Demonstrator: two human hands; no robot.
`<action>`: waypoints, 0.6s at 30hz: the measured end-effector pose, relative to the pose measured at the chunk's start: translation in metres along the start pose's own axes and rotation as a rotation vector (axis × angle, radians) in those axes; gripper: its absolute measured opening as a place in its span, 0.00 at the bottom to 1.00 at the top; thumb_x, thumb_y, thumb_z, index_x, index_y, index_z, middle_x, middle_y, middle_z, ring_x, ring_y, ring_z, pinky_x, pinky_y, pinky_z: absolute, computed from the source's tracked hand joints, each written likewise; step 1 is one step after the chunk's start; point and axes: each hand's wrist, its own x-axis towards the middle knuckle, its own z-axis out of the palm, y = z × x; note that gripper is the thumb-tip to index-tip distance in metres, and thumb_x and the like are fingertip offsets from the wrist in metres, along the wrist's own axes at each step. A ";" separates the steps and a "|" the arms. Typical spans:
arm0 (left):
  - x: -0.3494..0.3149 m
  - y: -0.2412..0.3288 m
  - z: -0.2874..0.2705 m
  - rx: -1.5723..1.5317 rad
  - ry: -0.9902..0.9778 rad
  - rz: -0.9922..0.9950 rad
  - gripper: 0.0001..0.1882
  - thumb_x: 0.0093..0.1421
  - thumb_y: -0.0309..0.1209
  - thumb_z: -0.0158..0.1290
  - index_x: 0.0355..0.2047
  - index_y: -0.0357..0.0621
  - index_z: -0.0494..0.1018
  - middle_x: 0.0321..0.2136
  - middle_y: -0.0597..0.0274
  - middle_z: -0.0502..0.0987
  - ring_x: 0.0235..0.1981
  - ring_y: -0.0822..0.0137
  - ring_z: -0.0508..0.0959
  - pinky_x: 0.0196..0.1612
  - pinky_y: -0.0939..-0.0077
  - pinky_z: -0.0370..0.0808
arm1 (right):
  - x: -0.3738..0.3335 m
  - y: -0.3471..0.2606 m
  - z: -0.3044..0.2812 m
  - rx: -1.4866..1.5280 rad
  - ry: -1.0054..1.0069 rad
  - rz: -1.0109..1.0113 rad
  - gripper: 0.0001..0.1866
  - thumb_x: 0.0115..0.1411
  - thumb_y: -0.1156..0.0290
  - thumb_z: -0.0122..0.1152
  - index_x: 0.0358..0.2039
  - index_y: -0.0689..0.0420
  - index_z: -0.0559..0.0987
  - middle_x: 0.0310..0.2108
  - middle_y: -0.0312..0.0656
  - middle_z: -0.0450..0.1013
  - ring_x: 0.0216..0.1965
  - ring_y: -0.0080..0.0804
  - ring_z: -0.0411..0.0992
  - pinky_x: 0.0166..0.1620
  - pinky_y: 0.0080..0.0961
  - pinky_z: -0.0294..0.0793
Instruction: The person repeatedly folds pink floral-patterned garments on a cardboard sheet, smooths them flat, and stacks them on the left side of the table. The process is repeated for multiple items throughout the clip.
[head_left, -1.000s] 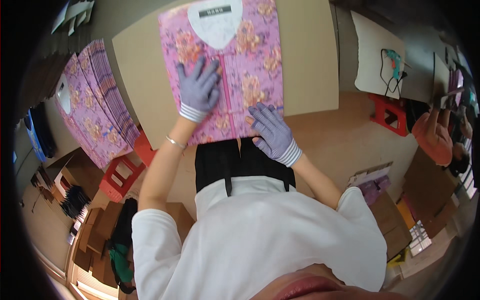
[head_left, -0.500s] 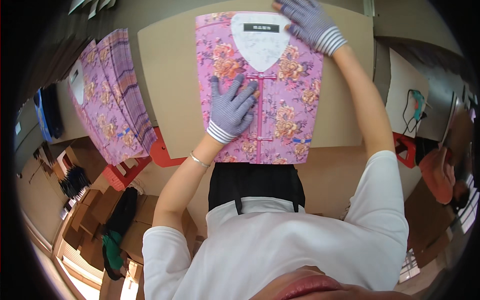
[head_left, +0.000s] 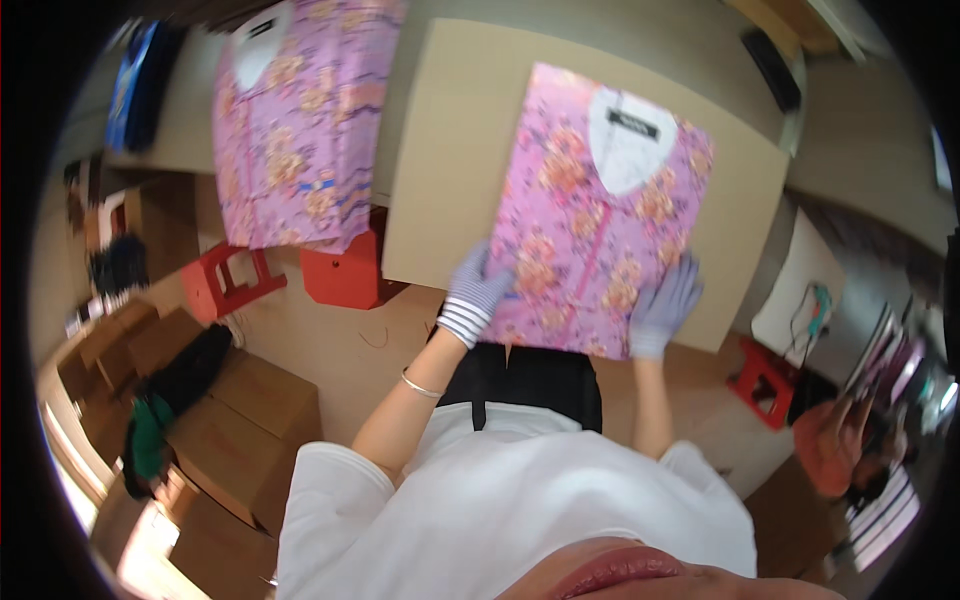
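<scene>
A folded pink floral shirt (head_left: 565,230) with a white inner neckline and dark label lies over the brown board (head_left: 440,150). Its lower edge reaches past the board's near side, close to my waist. My left hand (head_left: 475,290), in a striped knit glove, grips the shirt's lower left edge. At the lower right edge, my right hand (head_left: 668,300) in a matching glove has hold of the other side, thumb over the fabric; motion blurs it slightly. What the fingers do beneath the fabric is hidden.
More folded floral shirts (head_left: 290,140) lie stacked to the left, above red stools (head_left: 340,265). Cardboard boxes (head_left: 240,420) stand at lower left, near a person in green (head_left: 150,440). Another person (head_left: 835,445) is at right, beside a red stool (head_left: 765,385).
Both hands have moved from the shirt's top and middle to its lower side edges. The view has turned and shifted left, bringing the shirt stack closer to the middle.
</scene>
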 end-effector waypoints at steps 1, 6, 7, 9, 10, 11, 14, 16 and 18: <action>-0.007 -0.010 -0.002 -0.076 0.018 -0.017 0.29 0.54 0.17 0.56 0.58 0.28 0.65 0.53 0.46 0.73 0.58 0.60 0.71 0.61 0.69 0.67 | -0.023 -0.011 -0.004 0.002 -0.003 0.006 0.27 0.63 0.66 0.49 0.61 0.65 0.64 0.65 0.52 0.60 0.69 0.51 0.54 0.67 0.59 0.45; -0.028 0.028 -0.097 0.112 0.321 0.154 0.19 0.55 0.15 0.52 0.48 0.35 0.73 0.36 0.62 0.78 0.34 0.70 0.77 0.39 0.75 0.76 | -0.030 -0.026 -0.030 0.272 -0.156 0.053 0.27 0.64 0.70 0.46 0.63 0.65 0.62 0.65 0.53 0.60 0.69 0.51 0.53 0.69 0.48 0.47; -0.031 0.048 -0.135 -0.002 0.336 0.111 0.17 0.55 0.14 0.50 0.45 0.37 0.74 0.29 0.68 0.74 0.24 0.76 0.71 0.28 0.79 0.73 | -0.022 -0.020 -0.033 0.311 -0.149 0.065 0.28 0.63 0.71 0.46 0.63 0.65 0.62 0.64 0.53 0.61 0.68 0.51 0.54 0.69 0.46 0.48; -0.028 0.059 -0.228 -0.023 0.491 0.214 0.23 0.59 0.17 0.51 0.55 0.40 0.70 0.28 0.69 0.74 0.23 0.80 0.70 0.25 0.83 0.71 | -0.008 0.000 -0.030 0.344 -0.129 0.070 0.28 0.63 0.73 0.47 0.63 0.65 0.62 0.64 0.53 0.61 0.68 0.51 0.54 0.69 0.42 0.50; -0.023 0.064 -0.281 -0.031 0.462 0.262 0.28 0.60 0.22 0.53 0.61 0.41 0.64 0.44 0.66 0.76 0.29 0.78 0.72 0.30 0.85 0.73 | -0.005 0.014 -0.027 0.326 -0.128 0.069 0.28 0.63 0.74 0.47 0.63 0.65 0.62 0.64 0.53 0.61 0.68 0.51 0.54 0.69 0.41 0.50; -0.015 0.068 -0.325 -0.063 0.420 0.284 0.30 0.60 0.23 0.54 0.63 0.41 0.62 0.47 0.65 0.75 0.31 0.77 0.73 0.32 0.85 0.73 | -0.003 0.026 -0.023 0.305 -0.129 0.068 0.28 0.62 0.75 0.48 0.63 0.65 0.62 0.64 0.53 0.62 0.68 0.51 0.55 0.69 0.40 0.51; 0.021 0.057 -0.465 0.101 0.402 0.176 0.35 0.58 0.23 0.57 0.66 0.41 0.59 0.51 0.64 0.74 0.38 0.77 0.76 0.37 0.86 0.74 | 0.018 0.041 -0.021 0.182 -0.101 0.008 0.27 0.62 0.73 0.49 0.62 0.65 0.63 0.63 0.54 0.62 0.67 0.51 0.56 0.69 0.41 0.52; 0.062 0.061 -0.496 0.208 0.380 0.123 0.36 0.57 0.24 0.57 0.66 0.40 0.58 0.52 0.61 0.74 0.43 0.73 0.76 0.42 0.82 0.75 | 0.029 0.061 -0.014 0.104 -0.075 0.037 0.27 0.62 0.72 0.50 0.61 0.66 0.64 0.63 0.55 0.62 0.67 0.52 0.56 0.68 0.41 0.53; 0.096 0.062 -0.499 0.406 0.410 0.101 0.36 0.56 0.23 0.56 0.65 0.38 0.59 0.54 0.56 0.73 0.49 0.68 0.75 0.48 0.76 0.74 | 0.038 0.093 -0.012 -0.004 -0.051 0.077 0.27 0.62 0.70 0.51 0.61 0.67 0.64 0.63 0.56 0.61 0.66 0.52 0.56 0.68 0.41 0.54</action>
